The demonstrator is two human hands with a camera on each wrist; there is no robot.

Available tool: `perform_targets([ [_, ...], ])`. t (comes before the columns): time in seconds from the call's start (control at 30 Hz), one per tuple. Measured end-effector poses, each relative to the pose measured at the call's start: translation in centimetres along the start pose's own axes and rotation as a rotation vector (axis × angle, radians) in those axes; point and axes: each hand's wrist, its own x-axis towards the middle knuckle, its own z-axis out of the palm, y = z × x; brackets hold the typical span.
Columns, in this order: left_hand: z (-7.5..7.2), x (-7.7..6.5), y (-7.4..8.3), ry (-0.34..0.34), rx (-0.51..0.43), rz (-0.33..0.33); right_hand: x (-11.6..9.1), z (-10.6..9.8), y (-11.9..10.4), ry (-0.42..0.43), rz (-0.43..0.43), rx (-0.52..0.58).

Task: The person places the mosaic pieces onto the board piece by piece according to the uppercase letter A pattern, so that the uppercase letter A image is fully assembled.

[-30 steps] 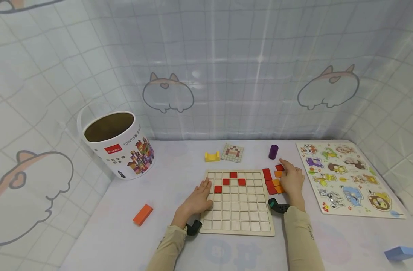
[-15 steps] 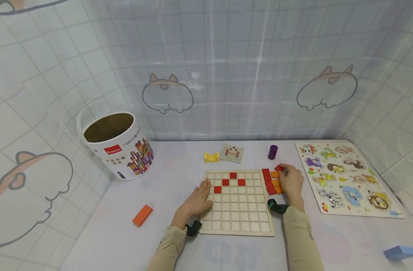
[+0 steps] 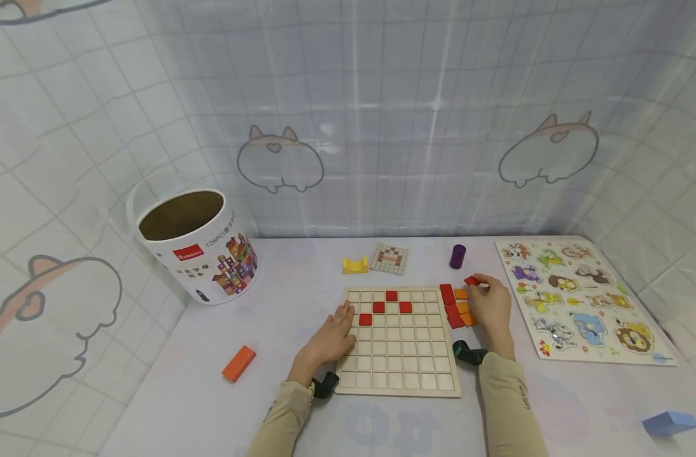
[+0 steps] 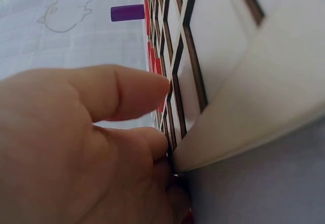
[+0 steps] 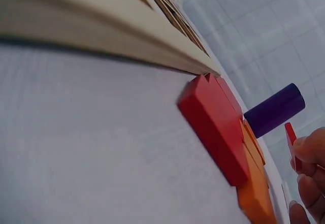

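A small red tile (image 3: 471,280) is pinched between the thumb and fingertips of the right hand (image 3: 492,309), tilted, just beyond the loose pieces to the right of the wooden grid board (image 3: 401,372); whether it touches the worktop (image 3: 199,406) cannot be told. Nearest to it are the orange pieces (image 3: 468,319), and between these and the board's right edge lie the loose red pieces (image 3: 453,315). The board sits in front of the person and carries four red squares (image 3: 379,307): one in the middle of the far row, two in the second row either side of that column, and one in the third row towards the left. The left hand (image 3: 332,336) rests on the board's left edge with its fingers extended. Beyond the board, a yellow block (image 3: 355,268) with a curved notch stands just left of a patterned card (image 3: 389,258), and a purple cylinder (image 3: 457,257) stands upright to the card's right. Farther right lies an animal puzzle (image 3: 618,357), with a blue block (image 3: 670,423) nearer the person. Well to the left are an orange-red block (image 3: 239,364) and, behind it, a white bucket (image 3: 210,263) against the tile-patterned backdrop (image 3: 393,190).
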Motion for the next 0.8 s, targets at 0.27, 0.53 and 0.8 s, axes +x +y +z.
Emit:
perform_targets([
  [0.27, 0.3, 0.2, -0.3, 0.016, 0.026, 0.024, -0.6, -0.2, -1.6, -0.005, -0.084, 0.017],
  [0.53, 0.4, 0.2, -0.4, 0.024, 0.052, 0.021, -1.7, 1.1, -3.8, -0.055, -0.245, 0.061],
  [0.8, 0.3, 0.1, 0.1, 0.031, 0.065, 0.017, -3.1, 3.1, -5.2, -0.202, -0.373, 0.074],
])
